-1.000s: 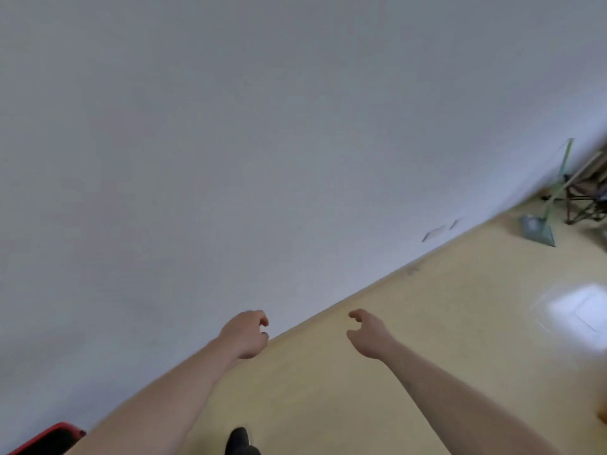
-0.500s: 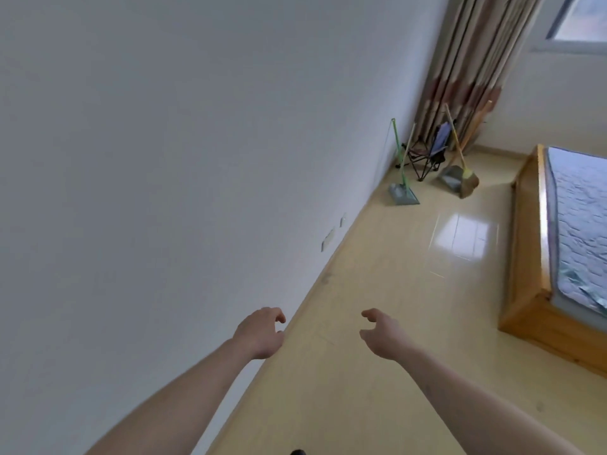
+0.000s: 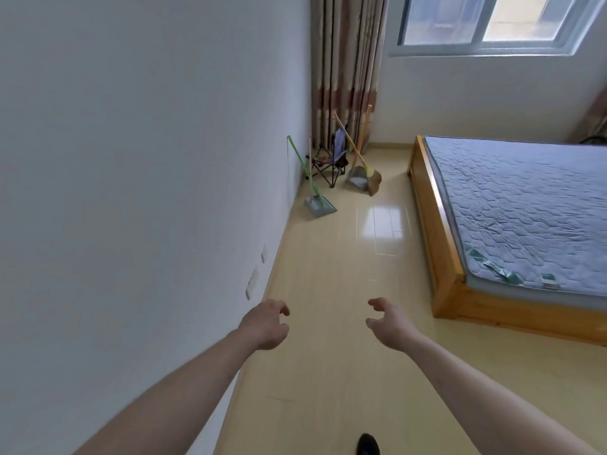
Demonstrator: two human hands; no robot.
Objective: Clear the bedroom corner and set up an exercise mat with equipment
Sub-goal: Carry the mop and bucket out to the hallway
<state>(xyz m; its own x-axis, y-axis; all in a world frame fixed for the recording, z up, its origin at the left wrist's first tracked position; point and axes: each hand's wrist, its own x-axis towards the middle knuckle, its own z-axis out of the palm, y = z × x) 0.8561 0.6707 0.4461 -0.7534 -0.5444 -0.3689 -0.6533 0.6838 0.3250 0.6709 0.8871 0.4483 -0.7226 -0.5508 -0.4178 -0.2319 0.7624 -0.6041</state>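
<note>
Both hands are held out ahead over the pale yellow floor (image 3: 328,356), empty: the left hand (image 3: 266,326) near the white wall (image 3: 131,192), the right hand (image 3: 392,326) toward the wooden bed frame (image 3: 440,244), each with fingers loosely curled, touching nothing. No exercise mat is in view. What needs clearing stands in the far corner by the striped curtain (image 3: 345,70): from the left, a green-handled grey dustpan (image 3: 318,205) leaning on the wall, a small purple folding camp chair (image 3: 331,159), then a yellow-handled straw broom with a grey dustpan (image 3: 363,177). All look light; the long handles should be stiff, best gripped mid-shaft, and the chair by its frame
</note>
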